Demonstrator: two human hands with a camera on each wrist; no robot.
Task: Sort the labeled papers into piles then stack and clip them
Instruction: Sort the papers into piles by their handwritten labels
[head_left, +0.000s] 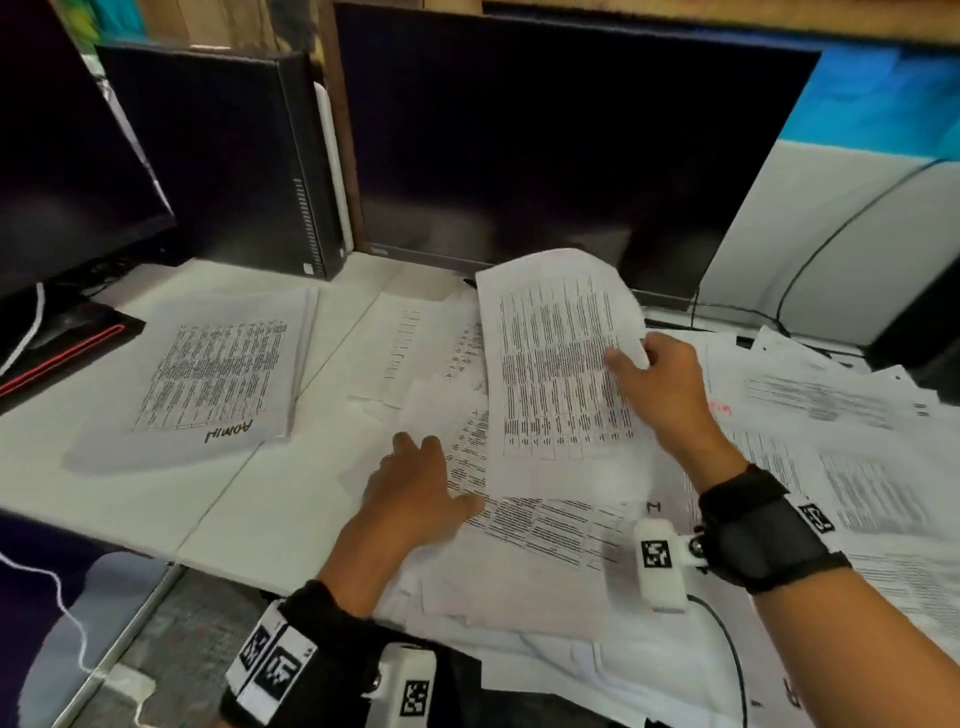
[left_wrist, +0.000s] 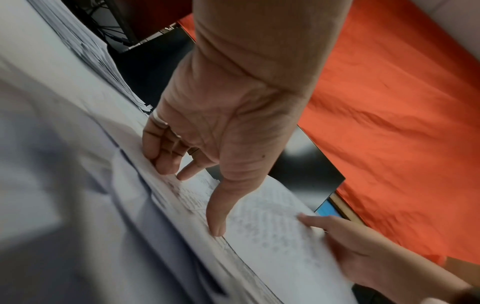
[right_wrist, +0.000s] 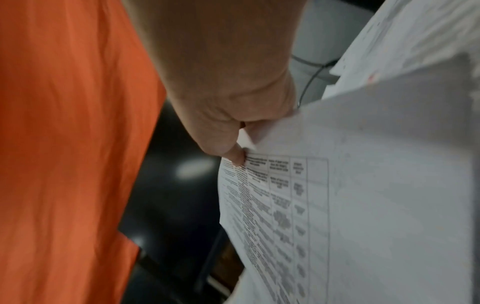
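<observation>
My right hand (head_left: 660, 374) pinches the right edge of a printed sheet (head_left: 556, 364) between thumb and fingers and holds it lifted above the loose papers; the right wrist view shows the thumb (right_wrist: 233, 156) pressed on that sheet (right_wrist: 337, 205). My left hand (head_left: 415, 488) lies flat, fingers spread, pressing on the loose printed papers (head_left: 545, 530) in the middle of the desk; the left wrist view shows its fingertips (left_wrist: 166, 164) on paper (left_wrist: 272, 236). A sorted pile (head_left: 223, 374) with a handwritten label lies to the left.
A large dark monitor (head_left: 545, 140) stands behind the papers, a second screen (head_left: 62, 156) and a black computer case (head_left: 228, 156) at the left. More scattered sheets (head_left: 841, 415) cover the right of the white desk (head_left: 156, 499). Cables (head_left: 810, 260) run at the back right.
</observation>
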